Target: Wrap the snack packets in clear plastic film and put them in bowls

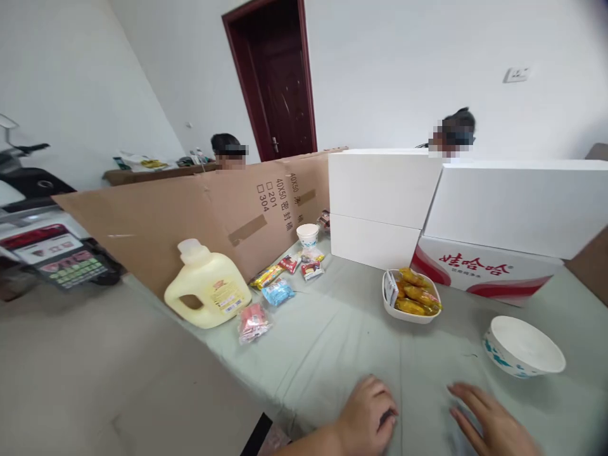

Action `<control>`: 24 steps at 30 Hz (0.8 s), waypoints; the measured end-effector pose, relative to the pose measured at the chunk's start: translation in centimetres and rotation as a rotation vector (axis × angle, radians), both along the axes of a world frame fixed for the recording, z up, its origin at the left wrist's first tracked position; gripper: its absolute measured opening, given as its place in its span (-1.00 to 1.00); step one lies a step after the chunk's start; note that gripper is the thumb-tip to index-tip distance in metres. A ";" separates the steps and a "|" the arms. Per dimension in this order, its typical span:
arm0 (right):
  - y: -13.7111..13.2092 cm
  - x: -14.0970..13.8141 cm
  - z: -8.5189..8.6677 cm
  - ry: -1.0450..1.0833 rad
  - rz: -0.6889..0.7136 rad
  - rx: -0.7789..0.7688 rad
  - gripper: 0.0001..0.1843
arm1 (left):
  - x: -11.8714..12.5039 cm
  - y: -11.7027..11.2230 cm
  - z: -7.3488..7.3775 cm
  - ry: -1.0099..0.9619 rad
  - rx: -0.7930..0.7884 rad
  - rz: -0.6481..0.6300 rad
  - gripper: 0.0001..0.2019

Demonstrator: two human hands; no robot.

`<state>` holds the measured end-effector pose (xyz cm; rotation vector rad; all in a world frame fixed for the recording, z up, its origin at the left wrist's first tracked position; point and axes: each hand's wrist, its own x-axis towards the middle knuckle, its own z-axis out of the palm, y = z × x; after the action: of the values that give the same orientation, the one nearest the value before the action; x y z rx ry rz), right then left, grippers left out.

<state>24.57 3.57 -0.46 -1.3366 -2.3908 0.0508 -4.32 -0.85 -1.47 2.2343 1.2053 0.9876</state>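
Left hand [368, 415]: at the near edge of the green cloth [332, 354], fingers curled in around a small dark item [386, 417], too blurred to identify. Right hand [496, 424]: to its right, fingers wide and parted; a pale blur beneath them could not be made out. White bowl [527, 339], blue-green pattern on its side: upright at right, just beyond the right hand. White basket [411, 316]: beyond both hands, holding yellow packets [418, 296] and a white packet standing at its left side. Cream jug [209, 288], handled: upright at left. Small wrapped packets, one lot: red-pink [253, 322], blue [278, 292], and yellow and red ones, lying right of the jug. Patterned cup [308, 235]: farther back, beside the white boxes [380, 190]. Brown cardboard panel [199, 209]: stood along the far left edge. Two persons: beyond the barriers, heads only.
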 end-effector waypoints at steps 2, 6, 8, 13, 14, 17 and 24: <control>2.4 -2.7 1.9 0.068 -0.088 -0.031 -0.57 | 0.1 0.1 0.2 0.037 -0.014 0.000 -0.82; 8.4 -7.9 5.1 -0.037 -0.219 -0.104 -0.56 | 0.3 0.2 0.3 0.062 -0.006 0.011 -0.83; 10.2 -9.9 5.6 -0.111 -0.262 -0.104 -0.58 | 0.2 0.3 0.2 0.054 0.016 0.008 -0.82; 9.8 -11.5 5.8 -0.185 -0.285 -0.093 -0.81 | 0.1 0.2 0.7 0.035 0.016 -0.001 -0.85; 8.9 -11.2 5.8 -0.203 -0.288 -0.094 -0.84 | 0.1 0.2 0.9 0.033 0.011 -0.002 -0.85; 4.8 -9.8 5.9 -0.252 -0.289 -0.108 -0.88 | -0.1 0.2 1.4 0.023 0.014 -0.017 -0.88; -3.4 -3.4 5.8 -0.341 -0.399 -0.095 -0.90 | -0.7 0.8 0.9 0.042 0.115 -0.103 -0.85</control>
<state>21.20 0.13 5.37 -1.9801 -2.3545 -0.1926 -5.00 0.00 -0.52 2.3912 1.0634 0.9976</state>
